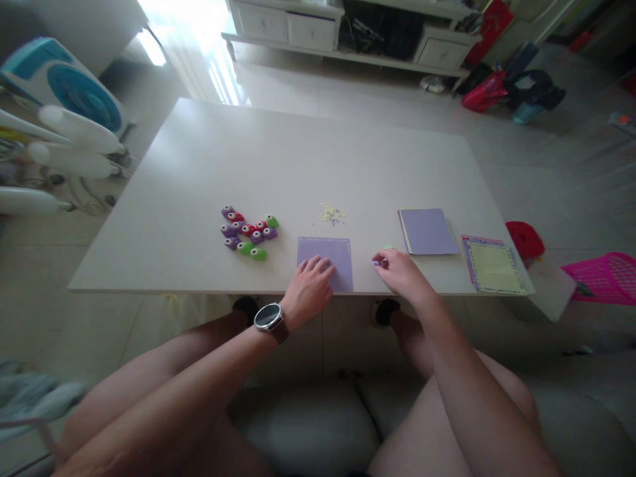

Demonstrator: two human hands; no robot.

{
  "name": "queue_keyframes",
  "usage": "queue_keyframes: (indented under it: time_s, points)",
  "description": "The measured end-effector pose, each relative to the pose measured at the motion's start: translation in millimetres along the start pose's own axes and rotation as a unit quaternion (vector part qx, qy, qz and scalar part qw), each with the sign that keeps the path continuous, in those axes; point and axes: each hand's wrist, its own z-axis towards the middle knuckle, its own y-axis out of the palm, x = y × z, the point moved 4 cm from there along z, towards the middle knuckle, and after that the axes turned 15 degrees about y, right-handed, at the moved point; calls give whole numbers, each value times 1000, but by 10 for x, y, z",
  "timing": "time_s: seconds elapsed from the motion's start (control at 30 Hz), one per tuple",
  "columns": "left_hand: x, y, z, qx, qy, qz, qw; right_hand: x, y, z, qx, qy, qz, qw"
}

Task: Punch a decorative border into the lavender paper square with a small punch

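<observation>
My left hand (314,281) lies with its fingers spread on a purple sheet of paper (340,255) at the table's near edge. Small pale punched marks run along the sheet's top edge and into its right corner. To the right of the sheet, my right hand (397,270) has its fingers closed around a small purple craft punch (378,264), mostly hidden by the fingers. Just behind that hand shows a bit of light green (389,247), too small to name. Several purple, red and green craft punches (247,230) are grouped on the left.
Yellow and purple paper bits (332,213) lie in a pile beyond the sheet. A stack of purple paper (428,232) and bordered yellow sheets (494,266) are on the right of the white table (278,159). A pink basket (603,278) stands beyond the right edge.
</observation>
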Motion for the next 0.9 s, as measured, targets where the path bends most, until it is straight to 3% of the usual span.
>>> queue_keyframes:
  time_s: [0.3, 0.57, 0.77, 0.9]
  points:
    - [30, 0, 8, -11, -4, 6, 1000, 33, 13, -15, 35, 31, -59, 997]
    - [72, 55, -20, -20, -48, 54, 997, -526, 351, -345, -57, -81, -81, 992]
    - [231, 103, -76, -55, -38, 67, 996, -638, 555, -531, -122, 37, -174, 976]
    - [304, 107, -72, -82, -44, 77, 993, -656, 658, -549, -138, 39, -205, 968]
